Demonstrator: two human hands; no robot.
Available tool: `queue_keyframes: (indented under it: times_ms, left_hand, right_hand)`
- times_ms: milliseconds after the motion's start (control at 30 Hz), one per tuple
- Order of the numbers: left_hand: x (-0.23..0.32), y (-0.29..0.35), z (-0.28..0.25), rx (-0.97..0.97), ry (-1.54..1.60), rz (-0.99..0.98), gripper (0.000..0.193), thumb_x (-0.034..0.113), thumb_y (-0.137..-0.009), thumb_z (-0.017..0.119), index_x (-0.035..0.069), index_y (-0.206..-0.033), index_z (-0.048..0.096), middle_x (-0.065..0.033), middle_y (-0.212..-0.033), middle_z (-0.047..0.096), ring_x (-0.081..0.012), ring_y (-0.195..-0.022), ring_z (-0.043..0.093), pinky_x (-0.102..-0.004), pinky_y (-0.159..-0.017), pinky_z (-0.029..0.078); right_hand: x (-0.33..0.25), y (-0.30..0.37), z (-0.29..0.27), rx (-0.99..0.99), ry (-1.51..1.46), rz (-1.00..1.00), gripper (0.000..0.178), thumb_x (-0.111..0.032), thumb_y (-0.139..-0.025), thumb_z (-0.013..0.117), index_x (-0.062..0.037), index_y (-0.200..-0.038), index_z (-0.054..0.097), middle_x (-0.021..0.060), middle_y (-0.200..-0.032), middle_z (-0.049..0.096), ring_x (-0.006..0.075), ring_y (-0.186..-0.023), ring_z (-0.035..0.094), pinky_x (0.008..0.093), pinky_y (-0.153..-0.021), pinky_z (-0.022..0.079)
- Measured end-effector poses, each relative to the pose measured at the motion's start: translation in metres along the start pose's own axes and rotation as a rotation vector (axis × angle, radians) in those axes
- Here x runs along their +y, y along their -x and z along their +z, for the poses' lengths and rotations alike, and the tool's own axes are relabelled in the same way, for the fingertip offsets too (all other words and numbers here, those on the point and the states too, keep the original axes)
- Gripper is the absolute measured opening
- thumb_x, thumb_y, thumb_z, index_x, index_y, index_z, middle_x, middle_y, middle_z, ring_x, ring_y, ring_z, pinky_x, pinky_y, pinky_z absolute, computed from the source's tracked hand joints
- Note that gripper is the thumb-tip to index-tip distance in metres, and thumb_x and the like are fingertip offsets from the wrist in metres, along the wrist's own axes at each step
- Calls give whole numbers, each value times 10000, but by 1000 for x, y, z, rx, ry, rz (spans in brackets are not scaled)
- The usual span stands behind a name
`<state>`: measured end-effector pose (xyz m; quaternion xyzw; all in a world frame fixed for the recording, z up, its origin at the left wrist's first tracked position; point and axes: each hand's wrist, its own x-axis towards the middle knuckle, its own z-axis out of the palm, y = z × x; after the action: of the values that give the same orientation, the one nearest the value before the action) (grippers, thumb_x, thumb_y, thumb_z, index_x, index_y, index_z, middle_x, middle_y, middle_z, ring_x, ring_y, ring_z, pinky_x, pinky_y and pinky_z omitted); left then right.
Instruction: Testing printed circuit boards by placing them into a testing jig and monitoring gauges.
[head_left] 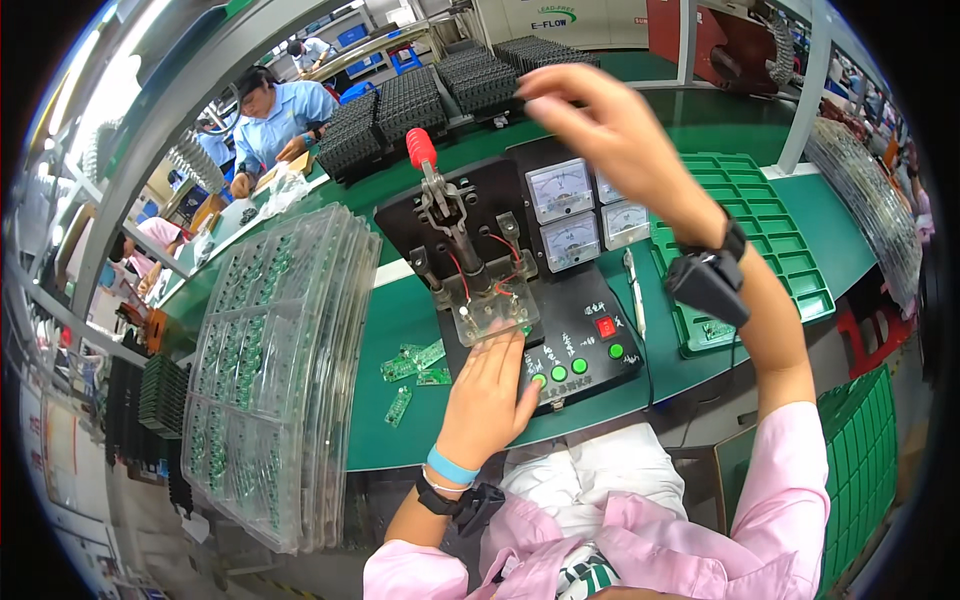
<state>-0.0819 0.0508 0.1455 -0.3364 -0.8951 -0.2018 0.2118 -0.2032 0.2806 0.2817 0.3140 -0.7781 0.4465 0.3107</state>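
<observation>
My left hand (484, 392) lies with its fingers stretched out at the front edge of a clear plastic plate (485, 318) on a black test fixture (590, 350). A sliver of a green circuit board (527, 331) shows beside the fingertips; how far the fingers reach beneath the plate is unclear. Above the plate stands a toggle clamp with a red handle (422, 148), pointing up. My right hand (610, 125) is raised over the fixture's analog meters (570, 240). Motion blurs it, but the fingers look extended, with nothing visible in them.
Loose circuit boards (399, 406) lie left of the fixture, beside stacked clear trays (330, 400) of boards. A pen (636, 292) and a green compartment tray (765, 235) are at right. Black racks (410, 105) line the back. A co-worker (280, 120) sits at far left.
</observation>
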Motion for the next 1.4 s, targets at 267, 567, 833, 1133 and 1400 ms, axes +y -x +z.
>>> queue_keyframes:
  times_ms: [267, 567, 833, 1133, 1400]
  left_hand:
    - [17, 37, -9, 52, 52, 0, 323, 103, -797, 703, -21, -1088, 642, -178, -1143, 630, -352, -1076, 602, -427, -930, 486]
    - [-41, 45, -15, 193, 124, -203, 370, 109, -773, 742, 25, -1121, 646, -149, -1193, 591, -334, -1104, 567, -420, -933, 454]
    - [-52, 34, -17, -5, 188, -199, 665, 183, -748, 787, 106, -1349, 511, -157, -1340, 432, -365, -1243, 405, -460, -1038, 343]
    - [-62, 16, -37, -78, 11, -57, 822, 400, -640, 852, 139, -1344, 515, -157, -1204, 446, -349, -1120, 435, -473, -960, 385]
    - [-59, 12, -42, -253, -34, -97, 899, 433, -593, 863, 128, -1355, 497, -149, -1135, 454, -352, -1068, 436, -481, -961, 382]
  right_hand:
    - [-56, 34, 74, -4, -387, -293, 599, -347, -836, 732, -44, -1303, 511, 156, -1230, 611, 296, -1258, 493, 409, -1046, 367]
    - [-48, 212, 62, -320, 151, -20, 423, -79, -788, 695, -42, -1196, 590, 159, -1336, 560, 354, -1306, 467, 530, -1057, 364]
    - [-41, 247, 75, 373, 334, -350, 507, -129, -728, 727, -83, -1215, 596, 89, -1292, 586, 257, -1160, 551, 491, -1021, 388]
    - [-43, 256, 81, -149, 530, -113, 455, -242, -753, 692, -104, -1183, 645, 27, -1220, 625, 210, -1060, 578, 435, -986, 375]
    - [-54, 200, 64, -359, 364, -44, 368, -194, -753, 713, -70, -1097, 666, 51, -1114, 659, 213, -958, 614, 413, -867, 443]
